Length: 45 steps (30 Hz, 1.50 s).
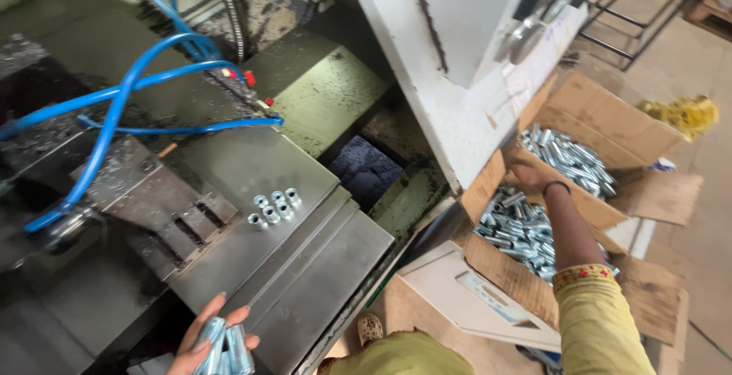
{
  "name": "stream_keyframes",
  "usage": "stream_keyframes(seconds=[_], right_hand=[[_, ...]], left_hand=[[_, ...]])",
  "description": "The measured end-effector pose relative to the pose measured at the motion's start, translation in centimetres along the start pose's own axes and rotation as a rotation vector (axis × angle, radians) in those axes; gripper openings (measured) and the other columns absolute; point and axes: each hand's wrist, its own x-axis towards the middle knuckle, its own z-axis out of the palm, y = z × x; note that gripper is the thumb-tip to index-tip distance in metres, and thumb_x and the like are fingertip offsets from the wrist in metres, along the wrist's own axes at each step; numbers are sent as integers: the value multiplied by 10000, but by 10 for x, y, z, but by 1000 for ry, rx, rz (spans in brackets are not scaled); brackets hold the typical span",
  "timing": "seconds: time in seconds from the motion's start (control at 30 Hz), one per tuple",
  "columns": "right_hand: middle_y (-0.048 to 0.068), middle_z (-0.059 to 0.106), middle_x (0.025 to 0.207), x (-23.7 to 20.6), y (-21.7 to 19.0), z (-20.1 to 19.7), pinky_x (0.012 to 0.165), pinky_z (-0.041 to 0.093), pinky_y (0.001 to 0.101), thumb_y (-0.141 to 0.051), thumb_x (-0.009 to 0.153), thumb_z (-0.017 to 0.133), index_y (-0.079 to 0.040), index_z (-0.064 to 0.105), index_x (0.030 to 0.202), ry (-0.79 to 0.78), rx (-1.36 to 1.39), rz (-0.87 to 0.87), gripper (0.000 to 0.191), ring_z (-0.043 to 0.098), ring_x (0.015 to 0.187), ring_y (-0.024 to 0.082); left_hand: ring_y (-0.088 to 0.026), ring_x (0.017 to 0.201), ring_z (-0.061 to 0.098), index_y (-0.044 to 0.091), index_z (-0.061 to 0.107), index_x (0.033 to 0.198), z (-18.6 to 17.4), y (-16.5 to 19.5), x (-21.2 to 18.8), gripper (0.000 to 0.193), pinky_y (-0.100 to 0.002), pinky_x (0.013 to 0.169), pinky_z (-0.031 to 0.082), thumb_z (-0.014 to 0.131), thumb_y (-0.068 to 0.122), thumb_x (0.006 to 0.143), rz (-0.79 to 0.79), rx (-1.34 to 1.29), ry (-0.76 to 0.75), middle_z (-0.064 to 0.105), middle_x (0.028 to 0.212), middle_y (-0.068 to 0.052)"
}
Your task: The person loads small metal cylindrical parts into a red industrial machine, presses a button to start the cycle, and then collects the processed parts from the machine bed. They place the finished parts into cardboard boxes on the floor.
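A tan concrete floor [705, 192] is seen at right, lit by daylight; a black metal rack [621, 20] is set beyond.

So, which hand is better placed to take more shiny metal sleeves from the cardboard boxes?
Probably the right hand: it already reaches into the cardboard boxes, while the left hand is full.

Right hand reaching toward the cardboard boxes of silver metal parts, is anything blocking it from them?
Nothing visible does. The right hand is already over the open cardboard boxes, right by the metal parts. The box flaps stand open and no lid covers them. The left hand holds a bundle of similar parts.
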Motion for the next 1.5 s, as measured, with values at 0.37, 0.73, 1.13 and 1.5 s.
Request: stream_keyframes(seconds=[0.37, 0.73, 1.13, 1.5], right_hand=[[138, 572, 1522, 4, -1, -2, 1182, 349, 385, -351, 1045, 418, -53, 572, 1449, -45, 237, 91, 525, 483, 1420, 289], [151, 504, 1561, -9, -12, -2, 1181, 324, 402, -376, 1030, 421, -53, 506, 1499, 70, 253, 216, 575, 441, 1442, 307], [189, 637, 1414, 4, -8, -4, 1132, 451, 364, -194, 958, 448, -37, 667, 1297, 19, -442, -212, 433, 574, 1352, 300], [190, 652, 1352, -1, -21, -9, 1105, 427, 389, -164, 971, 436, -51, 700, 1281, -26, -223, -59, 422, 584, 1282, 328]], left_hand=[[-320, 1017, 643, 143, 430, 1524, 191, 51, -5, 697, -487, 470, 599, 504, 263, 842, -52, 12, 483, 553, 1409, -208], [-301, 969, 642, 141, 525, 1454, 230, 65, -4, 637, -469, 485, 547, 501, 245, 826, -80, 66, 639, 632, 1317, -180], [-321, 1010, 655, 142, 459, 1500, 202, 59, -9, 687, -503, 495, 592, 515, 274, 828, -61, 69, 553, 601, 1376, -204], [-441, 1048, 681, 127, 213, 1607, 30, 8, -4, 776, -569, 730, 648, 466, 190, 876, -26, 108, 223, 444, 1487, -321]])
